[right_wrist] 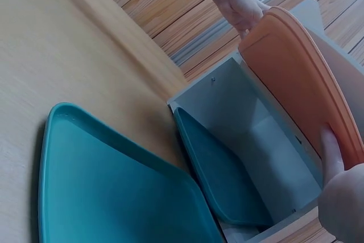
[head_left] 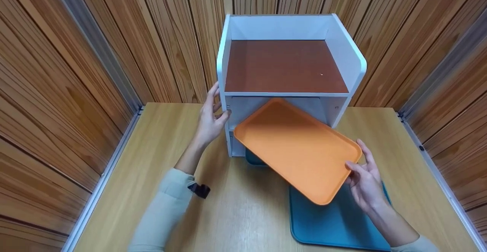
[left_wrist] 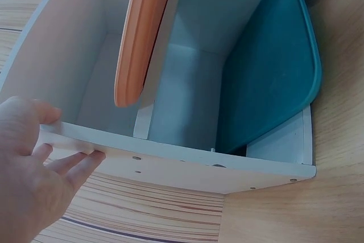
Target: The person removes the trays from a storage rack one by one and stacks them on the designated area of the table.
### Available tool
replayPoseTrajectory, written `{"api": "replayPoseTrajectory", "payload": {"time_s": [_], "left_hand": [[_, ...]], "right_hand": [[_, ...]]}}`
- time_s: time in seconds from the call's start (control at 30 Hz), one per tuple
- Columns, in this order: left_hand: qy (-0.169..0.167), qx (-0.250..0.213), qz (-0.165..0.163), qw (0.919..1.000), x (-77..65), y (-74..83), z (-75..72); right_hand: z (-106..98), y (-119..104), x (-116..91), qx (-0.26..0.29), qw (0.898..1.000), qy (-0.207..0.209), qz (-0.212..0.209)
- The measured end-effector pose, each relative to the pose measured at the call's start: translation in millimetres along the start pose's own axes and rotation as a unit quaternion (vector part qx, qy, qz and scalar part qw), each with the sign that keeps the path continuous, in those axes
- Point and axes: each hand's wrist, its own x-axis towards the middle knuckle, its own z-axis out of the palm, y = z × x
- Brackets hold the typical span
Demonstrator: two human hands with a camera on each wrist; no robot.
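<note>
My right hand (head_left: 367, 183) pinches an orange tray (head_left: 298, 145) near its right end, thumb on the upper face and fingers beneath. The tray is turned at an angle, its far corner inside the middle compartment of a white shelf unit (head_left: 348, 54). My left hand (head_left: 211, 121) grips the unit's left side panel (left_wrist: 170, 160), with the thumb round the front edge and fingers along the outside. Below the orange tray, a teal tray (left_wrist: 273, 66) lies in the bottom compartment, its front end sticking out a little.
A second teal tray (head_left: 335, 227) lies on the wooden table (head_left: 236, 206) in front of the unit, partly under my right hand. The unit's top level has a brown board (head_left: 281, 65). Wood-patterned walls (head_left: 163, 35) stand behind and at both sides.
</note>
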Motion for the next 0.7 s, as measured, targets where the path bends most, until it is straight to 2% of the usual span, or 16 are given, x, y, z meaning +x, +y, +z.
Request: {"api": "replayPoseTrajectory", "payload": {"time_s": [0.27,0.43,0.7], "left_hand": [[-0.003,0.0,0.004,1.0,0.6,0.1,-0.1],[-0.001,-0.001,0.008,1.0,0.4,0.8,0.7],[0.003,0.004,-0.002,1.0,0.2,3.0,2.2]], "right_hand": [[-6,-7,-2,-0.047,0.998,0.038,0.018],[-16,-14,1,-0.061,0.998,0.02,0.028],[-32,-24,5,-0.082,0.995,-0.005,0.049]]}}
